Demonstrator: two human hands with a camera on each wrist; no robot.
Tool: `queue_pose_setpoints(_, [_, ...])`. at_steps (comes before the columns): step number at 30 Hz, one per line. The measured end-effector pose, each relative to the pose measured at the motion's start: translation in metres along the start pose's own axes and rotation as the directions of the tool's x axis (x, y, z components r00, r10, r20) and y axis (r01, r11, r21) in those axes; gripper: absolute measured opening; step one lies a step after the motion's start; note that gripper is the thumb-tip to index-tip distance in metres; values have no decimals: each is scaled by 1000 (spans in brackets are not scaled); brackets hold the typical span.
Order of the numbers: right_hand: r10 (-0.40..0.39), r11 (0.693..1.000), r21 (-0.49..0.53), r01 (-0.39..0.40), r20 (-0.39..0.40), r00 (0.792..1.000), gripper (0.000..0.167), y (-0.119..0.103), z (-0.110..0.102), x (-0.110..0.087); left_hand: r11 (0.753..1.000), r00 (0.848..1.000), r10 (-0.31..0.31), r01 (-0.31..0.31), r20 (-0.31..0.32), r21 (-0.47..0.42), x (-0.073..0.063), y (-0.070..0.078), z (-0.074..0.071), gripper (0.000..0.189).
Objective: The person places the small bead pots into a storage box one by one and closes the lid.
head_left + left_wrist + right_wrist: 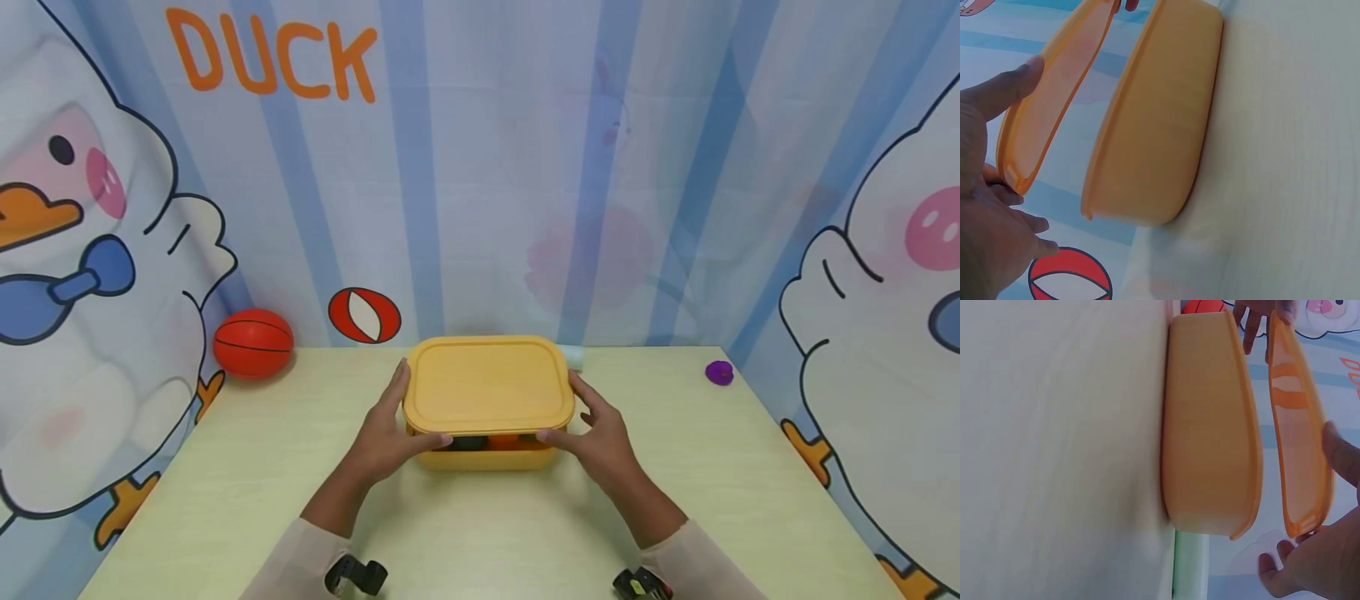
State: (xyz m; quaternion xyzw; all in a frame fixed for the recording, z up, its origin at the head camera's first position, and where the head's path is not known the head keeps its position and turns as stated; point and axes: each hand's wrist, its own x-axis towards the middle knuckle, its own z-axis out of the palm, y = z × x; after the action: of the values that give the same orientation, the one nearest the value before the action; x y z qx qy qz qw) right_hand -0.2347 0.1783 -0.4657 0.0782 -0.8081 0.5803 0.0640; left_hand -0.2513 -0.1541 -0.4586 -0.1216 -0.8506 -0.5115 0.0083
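A yellow rectangular lid is held by both hands a little above a matching yellow box. My left hand grips the lid's left end, thumb along the near edge. At the right end, my right hand holds it the same way. Both wrist views show a gap between the lid and the box, which stands on the table. Through the gap in the head view, a dark item and an orange item show inside; their kinds are hidden.
A red ball with black lines sits at the table's back left corner. A small purple object lies at the back right. Behind the box is a pale green item, mostly hidden. A duck-printed curtain encloses the table.
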Motion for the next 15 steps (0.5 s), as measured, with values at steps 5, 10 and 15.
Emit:
queue_pose_setpoints(5, [3, 1000, 0, -3, -47, 999, 99, 6, 0, 0, 1000, 1000, 1, -1, -10, -18, -2, -5, 2, 130])
queue_pose_setpoints(10, [-23, 1000, 20, 24, -61, 998, 96, 10, 0, 0, 999, 1000, -15, 14, -16, -30, -2, -10, 5, 130])
queue_pose_setpoints(15, [-58, 998, 34, 59, -41, 997, 94, 13, -1, 0, 999, 999, -26, 25, -19, -38, -3, -14, 5, 131])
